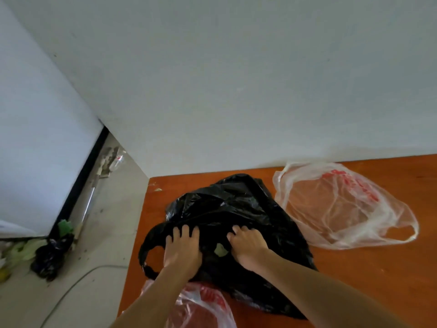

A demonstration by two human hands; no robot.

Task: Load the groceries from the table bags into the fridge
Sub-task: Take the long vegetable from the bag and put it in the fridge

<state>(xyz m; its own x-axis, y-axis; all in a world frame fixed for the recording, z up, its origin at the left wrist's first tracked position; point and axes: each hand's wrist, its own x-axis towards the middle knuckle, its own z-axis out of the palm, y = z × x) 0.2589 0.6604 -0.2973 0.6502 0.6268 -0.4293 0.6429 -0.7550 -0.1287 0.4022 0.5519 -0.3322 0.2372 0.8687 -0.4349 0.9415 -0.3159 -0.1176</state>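
Two bare hands are seen on a crumpled black plastic bag (pixel 236 209), which lies on an orange-brown wooden table (pixel 378 268). The left hand (pixel 182 247) is curled into the plastic near the bag's mouth, and the right hand (pixel 247 245) is clenched on a fold just beside it. A small green scrap (pixel 221 249) is exposed between them; the rest of the contents are hidden.

The bag's handle loop, at 9 o'clock, lies close to the table's left edge, beyond which a grey floor (pixel 106 233) is seen. The table's far edge is set against a pale wall (pixel 236 79). Bare tabletop is seen at 4 o'clock of the black bag.

At 2 o'clock, just beside it, a translucent plastic carrier bag with red print (pixel 343 209) is spread flat. A second translucent red-printed bag (pixel 201 308) is seen at 6 o'clock, touching the black one and crossed by the left forearm. The red lettering on both cannot be read.

On the floor at 9 o'clock, a small black bag (pixel 49 259), green leaf scraps (pixel 28 249) and a grey cable (pixel 78 280) are seen near a white panel with a black edge (pixel 35 138).
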